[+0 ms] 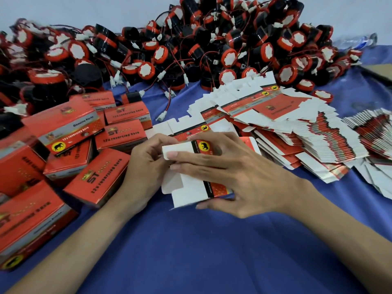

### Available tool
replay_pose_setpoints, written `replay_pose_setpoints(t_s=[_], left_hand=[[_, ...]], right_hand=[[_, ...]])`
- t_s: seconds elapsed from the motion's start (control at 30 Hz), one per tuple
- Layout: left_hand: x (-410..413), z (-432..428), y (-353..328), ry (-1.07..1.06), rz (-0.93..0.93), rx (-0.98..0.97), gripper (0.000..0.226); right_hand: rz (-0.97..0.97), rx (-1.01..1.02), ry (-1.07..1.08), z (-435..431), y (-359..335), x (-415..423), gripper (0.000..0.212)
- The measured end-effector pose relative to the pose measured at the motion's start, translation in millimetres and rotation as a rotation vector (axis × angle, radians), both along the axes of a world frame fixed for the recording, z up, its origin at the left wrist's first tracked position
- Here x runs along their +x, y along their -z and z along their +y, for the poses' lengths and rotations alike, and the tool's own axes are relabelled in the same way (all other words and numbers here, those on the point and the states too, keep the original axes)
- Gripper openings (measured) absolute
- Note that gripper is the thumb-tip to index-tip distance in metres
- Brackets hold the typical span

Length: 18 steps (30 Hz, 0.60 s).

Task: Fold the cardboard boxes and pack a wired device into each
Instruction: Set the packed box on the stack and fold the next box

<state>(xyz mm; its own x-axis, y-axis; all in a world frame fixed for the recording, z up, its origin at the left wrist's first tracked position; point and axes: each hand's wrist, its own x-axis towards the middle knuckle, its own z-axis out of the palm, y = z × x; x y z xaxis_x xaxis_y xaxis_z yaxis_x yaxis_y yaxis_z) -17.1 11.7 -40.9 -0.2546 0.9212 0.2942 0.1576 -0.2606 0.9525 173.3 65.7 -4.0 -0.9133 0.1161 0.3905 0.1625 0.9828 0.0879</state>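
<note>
left hand (146, 164) curls round a flap of a half-folded box (191, 187) at the middle of the worktop (191, 251); right hand (237, 177) spans it, thumb pinching its near edge. devices (212, 39) heap along the far edge.

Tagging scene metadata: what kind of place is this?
Likely a small hand-packing workstation: a loose heap of wired devices, fanned stacks of flat cartons, and finished red boxes piled on a blue-covered table. The left hand and right hand hold one carton mid-fold.
</note>
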Motion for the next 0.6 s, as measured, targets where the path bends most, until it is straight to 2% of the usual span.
replay_pose_setpoints(t_s=[0.07, 0.17, 0.3, 0.43, 0.53, 0.6], left_hand=[[0.8, 0.6, 0.4, -0.011, 0.008, -0.007, 0.032], [3.2, -0.3, -0.5, -0.04, -0.065, -0.01, 0.006], [6.1, -2.0, -2.8, -0.023, -0.083, 0.002, 0.014], [6.2, -1.1, -3.5, 0.006, -0.175, 0.009, 0.036], [5.2, -1.8, -3.3, 0.008, -0.222, 0.03, 0.036], [3.7, -2.4, -3.3, 0.028, -0.194, 0.053, 0.026]], right_hand=[[0.003, -0.02, -0.019, -0.4, -1.8, -0.4, 0.053], [0.002, -0.054, -0.026, -1.8, -4.2, -0.7, 0.042], [0.022, -0.094, -0.016, -4.2, -3.2, -2.5, 0.035], [0.092, -0.094, -0.011, -5.3, -0.2, -3.2, 0.032], [0.15, -0.081, -0.002, -5.6, 3.1, -5.2, 0.034], [0.17, -0.066, 0.003, -6.7, 6.7, -7.2, 0.034]])
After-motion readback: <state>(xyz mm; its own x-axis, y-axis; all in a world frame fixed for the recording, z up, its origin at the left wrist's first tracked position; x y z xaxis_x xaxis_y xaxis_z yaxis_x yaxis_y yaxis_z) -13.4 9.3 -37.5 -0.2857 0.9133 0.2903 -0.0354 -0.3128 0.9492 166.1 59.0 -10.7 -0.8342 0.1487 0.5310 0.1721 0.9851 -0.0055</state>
